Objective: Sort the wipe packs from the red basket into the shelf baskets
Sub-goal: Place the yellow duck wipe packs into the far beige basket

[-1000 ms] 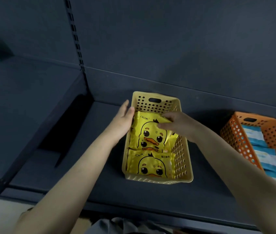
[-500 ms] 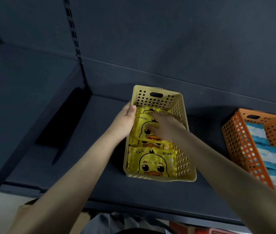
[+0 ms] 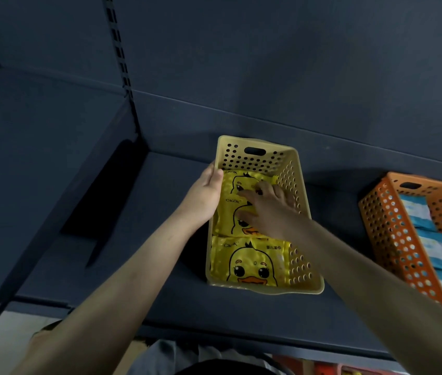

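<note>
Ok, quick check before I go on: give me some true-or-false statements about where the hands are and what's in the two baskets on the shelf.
1. The yellow basket holds duck-print packs. True.
2. The orange basket stands to the right of the yellow basket. True.
3. The right hand is inside the orange basket. False: it is inside the yellow basket, fingers spread on the duck-print packs.
4. The orange basket is empty. False: it holds blue and white packs.
5. The left hand is at the yellow basket's left wall. True.
</note>
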Motion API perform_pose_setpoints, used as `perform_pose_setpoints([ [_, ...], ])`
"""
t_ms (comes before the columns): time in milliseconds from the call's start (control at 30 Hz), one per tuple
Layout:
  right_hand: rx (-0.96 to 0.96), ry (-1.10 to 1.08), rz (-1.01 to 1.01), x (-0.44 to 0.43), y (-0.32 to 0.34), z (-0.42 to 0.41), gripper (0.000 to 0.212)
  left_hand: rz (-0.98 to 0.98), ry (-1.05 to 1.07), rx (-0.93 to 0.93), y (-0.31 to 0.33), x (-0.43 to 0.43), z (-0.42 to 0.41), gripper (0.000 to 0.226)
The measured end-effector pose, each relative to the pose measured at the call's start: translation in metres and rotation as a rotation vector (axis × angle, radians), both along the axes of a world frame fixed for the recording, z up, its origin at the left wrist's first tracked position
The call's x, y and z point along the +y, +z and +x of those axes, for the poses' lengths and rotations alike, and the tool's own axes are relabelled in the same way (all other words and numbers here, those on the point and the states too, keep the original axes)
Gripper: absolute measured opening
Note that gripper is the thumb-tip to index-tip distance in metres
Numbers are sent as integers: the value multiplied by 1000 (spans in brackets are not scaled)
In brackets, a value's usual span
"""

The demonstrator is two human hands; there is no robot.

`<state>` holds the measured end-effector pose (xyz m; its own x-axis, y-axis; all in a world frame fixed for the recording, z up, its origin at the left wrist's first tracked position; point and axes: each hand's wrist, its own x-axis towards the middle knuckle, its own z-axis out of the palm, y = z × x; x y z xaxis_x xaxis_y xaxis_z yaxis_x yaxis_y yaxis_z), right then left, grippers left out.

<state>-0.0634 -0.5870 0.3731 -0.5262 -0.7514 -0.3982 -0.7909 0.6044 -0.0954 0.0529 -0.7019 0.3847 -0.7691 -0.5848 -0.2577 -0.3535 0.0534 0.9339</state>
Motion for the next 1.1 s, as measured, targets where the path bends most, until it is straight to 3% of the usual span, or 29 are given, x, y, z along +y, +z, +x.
perform_pose_setpoints([
  [133, 44, -123, -27, 3, -19, 25, 65, 48, 41, 23, -1, 1, -2, 50],
  [433, -12, -88, 55, 2, -31, 26, 58, 63, 65, 48, -7, 0, -5, 47],
  [567, -117, -146, 22, -1, -25, 21, 62, 57, 42, 53, -8, -1, -4, 46],
  [667, -229, -249, -120, 0, -1, 20, 69, 19, -27, -16, -7, -10, -1, 50],
  [800, -269, -272, -345, 24, 55, 26, 61, -169, -115, -153, 13, -20, 10, 64],
  [967, -46, -259, -555, 98, 105, 37, 48, -602, -56, -7, 54, 13, 20, 57],
  [1100, 145, -430, -617, 196, 114, 52, 48, -764, -51, 125, 74, 88, 18, 45],
])
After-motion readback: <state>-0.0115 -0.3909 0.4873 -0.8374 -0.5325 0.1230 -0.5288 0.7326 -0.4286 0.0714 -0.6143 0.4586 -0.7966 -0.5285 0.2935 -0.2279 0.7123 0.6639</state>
